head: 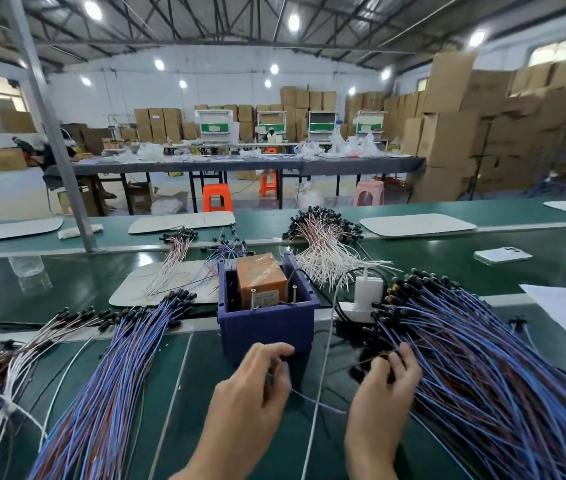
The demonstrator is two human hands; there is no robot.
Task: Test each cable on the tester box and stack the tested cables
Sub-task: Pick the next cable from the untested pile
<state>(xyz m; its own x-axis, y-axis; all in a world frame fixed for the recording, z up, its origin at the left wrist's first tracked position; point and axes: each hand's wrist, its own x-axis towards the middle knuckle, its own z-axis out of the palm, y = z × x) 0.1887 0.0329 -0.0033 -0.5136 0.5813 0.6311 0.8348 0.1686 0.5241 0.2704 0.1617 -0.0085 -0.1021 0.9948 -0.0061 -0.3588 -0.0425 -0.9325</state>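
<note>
A: Left hand (253,386)?
B: Low centre, just in front of the box (267,327). Fingers (274,351) curled, pinching 1 blue cable (312,400). Its wire trails right across the desk (188,375) toward the other wrist.
A: Right hand (385,386)?
B: At the near edge of the right pile (482,358), touching it. Fingers curled in among the black ends, but it's blurred. Can't tell if they've grasped anything.
A: Box?
B: Blue, open top, mid-desk, between the 2 big piles. Orange block (260,275) inside, 2 metal pins upright at its front.
A: Other cables?
B: Left pile (118,375) of blue and brown ones, fanned out left of the box, black ends pointing away. More with white and brown wires at far left. White wires (323,244) heaped behind the box.
A: Anything else?
B: White plug (366,289) standing just right of the box, against the right pile. Phone (502,255) face down, far right, well apart from the piles.
</note>
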